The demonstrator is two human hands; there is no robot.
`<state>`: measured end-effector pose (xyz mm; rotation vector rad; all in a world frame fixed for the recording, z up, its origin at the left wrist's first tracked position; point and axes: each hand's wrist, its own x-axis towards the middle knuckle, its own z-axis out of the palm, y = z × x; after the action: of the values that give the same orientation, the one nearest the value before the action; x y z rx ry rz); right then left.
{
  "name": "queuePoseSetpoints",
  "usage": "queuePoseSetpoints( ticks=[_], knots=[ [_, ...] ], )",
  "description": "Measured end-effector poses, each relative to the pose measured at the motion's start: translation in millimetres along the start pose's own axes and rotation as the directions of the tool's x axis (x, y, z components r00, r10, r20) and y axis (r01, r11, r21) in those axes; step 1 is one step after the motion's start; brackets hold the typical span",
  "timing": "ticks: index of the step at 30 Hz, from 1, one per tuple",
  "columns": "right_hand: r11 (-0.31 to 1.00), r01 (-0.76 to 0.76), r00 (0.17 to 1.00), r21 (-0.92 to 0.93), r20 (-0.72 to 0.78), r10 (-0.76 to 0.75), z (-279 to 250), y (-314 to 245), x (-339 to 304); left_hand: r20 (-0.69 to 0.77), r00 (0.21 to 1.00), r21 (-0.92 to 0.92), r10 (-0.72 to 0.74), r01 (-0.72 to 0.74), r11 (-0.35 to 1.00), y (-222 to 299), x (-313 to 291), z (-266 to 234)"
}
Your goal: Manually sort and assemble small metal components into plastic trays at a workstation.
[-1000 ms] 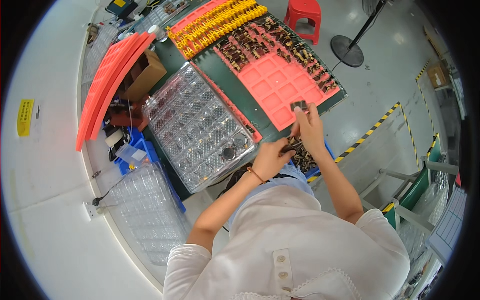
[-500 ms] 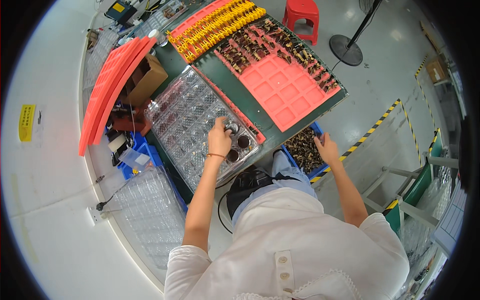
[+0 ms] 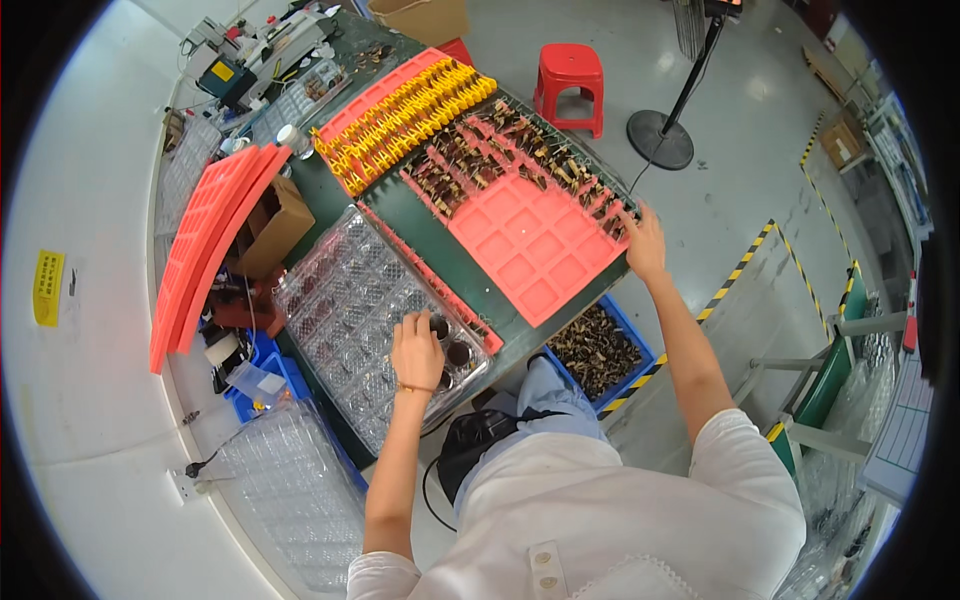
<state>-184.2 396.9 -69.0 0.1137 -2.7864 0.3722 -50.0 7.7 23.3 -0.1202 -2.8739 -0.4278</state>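
My left hand point(image 3: 417, 354) is over the near right part of a clear plastic blister tray point(image 3: 345, 290), its fingers curled down at a cell; what lies under the fingertips is hidden. Beside it, dark round pieces point(image 3: 459, 353) sit in a few cells. My right hand point(image 3: 646, 245) is at the right corner of a pink foam tray point(image 3: 533, 240), fingertips closed at the end of a row of small brown-and-gold parts point(image 3: 600, 205). Several cells of that tray are bare. Whether a part is between those fingertips is too small to make out.
A blue bin point(image 3: 640, 362) of small brown-and-gold pieces stands below the table's right edge. Yellow parts point(image 3: 400, 125) fill another pink tray at the back. Stacked pink trays point(image 3: 215, 240) lean at the left. A red stool point(image 3: 570, 85) and a fan point(image 3: 662, 138) stand beyond the table.
My right hand has moved from above the blue bin up to the pink tray's right corner. My left hand stays at the clear tray, its fingers more curled. The view has shifted.
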Motion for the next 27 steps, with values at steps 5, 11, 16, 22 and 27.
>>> queuePoseSetpoints(
  ticks=[5,11,16,22,27],
  knots=[
    [0.993,0.075,0.992,-0.088,0.105,-0.065,16.1,26.3,34.6,-0.017,0.996,-0.197,0.088,-0.09,0.976,45.2,-4.7,-22.1],
    [0.944,0.33,0.941,-0.021,0.083,-0.327,-23.8,-3.4,37.5,0.191,0.98,-0.624,0.053,0.079,0.777,95.7,-5.6,-22.0],
    [0.846,0.302,0.952,0.439,-0.084,-0.296,-96.2,-105.8,12.2,0.414,0.909,-0.809,0.042,0.347,0.475,123.8,-2.5,27.1],
    [0.65,0.285,0.956,0.705,-0.16,-0.246,-145.3,-199.2,-50.4,0.463,0.874,-0.77,-0.145,0.316,-0.554,139.0,12.6,23.6],
    [0.6,0.118,0.87,0.792,0.208,-0.447,-165.3,-163.1,-34.3,0.473,0.88,-0.807,0.05,0.455,-0.375,126.8,3.4,-14.4]
  ],
)
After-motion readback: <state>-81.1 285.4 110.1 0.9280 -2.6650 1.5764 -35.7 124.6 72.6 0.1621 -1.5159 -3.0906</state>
